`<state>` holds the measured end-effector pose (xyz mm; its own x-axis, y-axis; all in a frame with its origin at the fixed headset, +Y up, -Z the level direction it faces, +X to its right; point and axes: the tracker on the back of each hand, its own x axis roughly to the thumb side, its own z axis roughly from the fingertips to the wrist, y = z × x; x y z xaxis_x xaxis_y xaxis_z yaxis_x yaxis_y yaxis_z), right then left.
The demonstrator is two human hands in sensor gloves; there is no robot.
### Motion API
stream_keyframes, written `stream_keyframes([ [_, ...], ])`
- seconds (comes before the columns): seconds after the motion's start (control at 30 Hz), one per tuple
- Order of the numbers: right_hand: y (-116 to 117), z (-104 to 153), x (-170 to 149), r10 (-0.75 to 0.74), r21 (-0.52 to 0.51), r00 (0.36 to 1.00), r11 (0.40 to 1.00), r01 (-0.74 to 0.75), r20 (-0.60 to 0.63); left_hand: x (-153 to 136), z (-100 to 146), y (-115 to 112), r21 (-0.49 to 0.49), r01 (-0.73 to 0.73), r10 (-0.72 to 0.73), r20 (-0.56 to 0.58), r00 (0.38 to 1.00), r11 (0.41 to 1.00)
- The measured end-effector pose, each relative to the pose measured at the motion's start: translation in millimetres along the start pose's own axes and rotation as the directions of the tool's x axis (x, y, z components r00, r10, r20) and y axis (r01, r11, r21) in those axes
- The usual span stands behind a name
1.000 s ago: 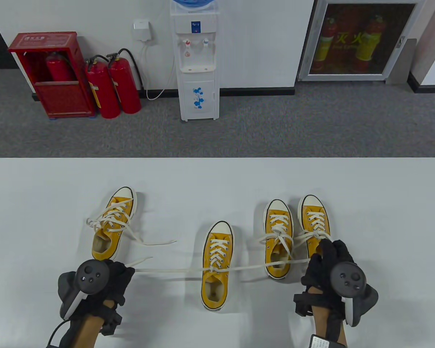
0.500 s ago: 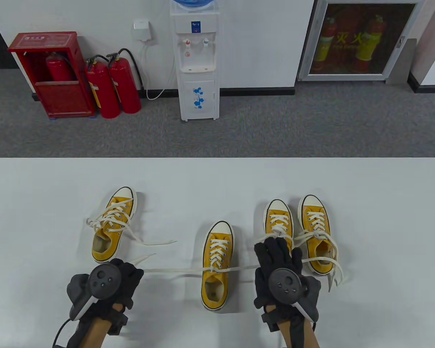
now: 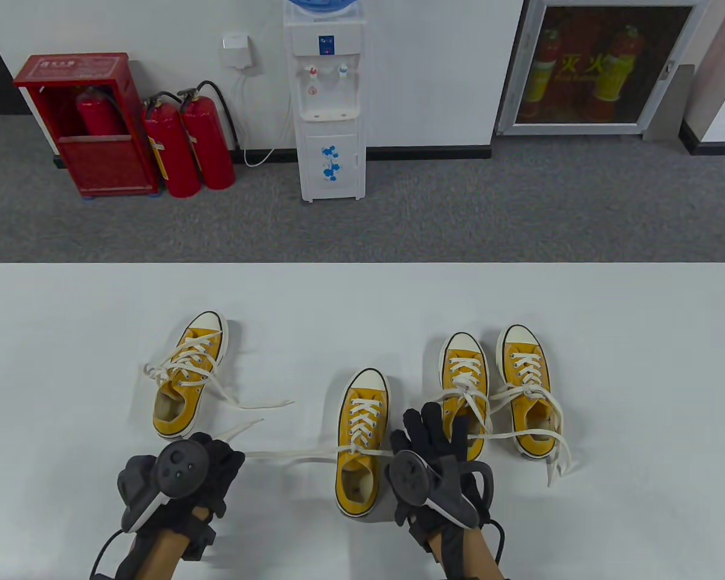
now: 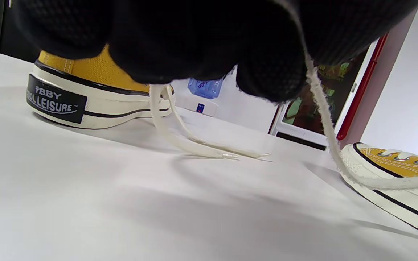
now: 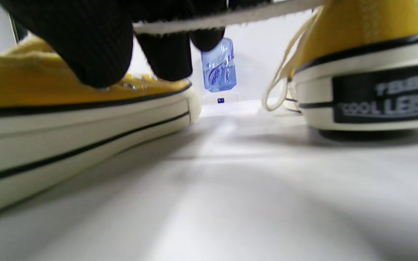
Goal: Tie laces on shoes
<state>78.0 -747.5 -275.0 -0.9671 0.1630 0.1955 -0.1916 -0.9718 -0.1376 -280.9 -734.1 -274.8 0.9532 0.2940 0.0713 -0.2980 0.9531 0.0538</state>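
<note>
Left hand point(image 3: 202, 468) pinches lace point(image 3: 290, 451) of middle shoe point(image 3: 361, 442) — keeps it tight; right hand point(image 3: 432, 450), fingers spread wide, reaches for other lace end — ready to cross them.

Canvas shoes point(image 3: 362, 441), woven cotton laces point(image 3: 290, 452)

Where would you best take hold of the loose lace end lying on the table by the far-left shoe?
Pinch the loose lace end near its tip, coming from above with finger and thumb. It lies flat on the bare table, stretched out to the right of the far-left shoe and clear of other things. The left hand, closest, already grips another lace.
</note>
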Motion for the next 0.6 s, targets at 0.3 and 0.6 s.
stream_keyframes([
  [0.3, -19.8, 7.4, -22.8, -0.376, -0.078, 0.926, 0.925, 0.373, -0.029, -1.0, 0.1, 1.3, 0.002, -0.009, 0.009, -0.001, 1.000, 1.000],
  [0.6, -20.5, 7.4, -35.3, -0.788, -0.060, 0.615, 0.615, 0.786, -0.031, -0.6, -0.1, -0.5, 0.000, -0.022, 0.022, 0.004, 1.000, 1.000],
])
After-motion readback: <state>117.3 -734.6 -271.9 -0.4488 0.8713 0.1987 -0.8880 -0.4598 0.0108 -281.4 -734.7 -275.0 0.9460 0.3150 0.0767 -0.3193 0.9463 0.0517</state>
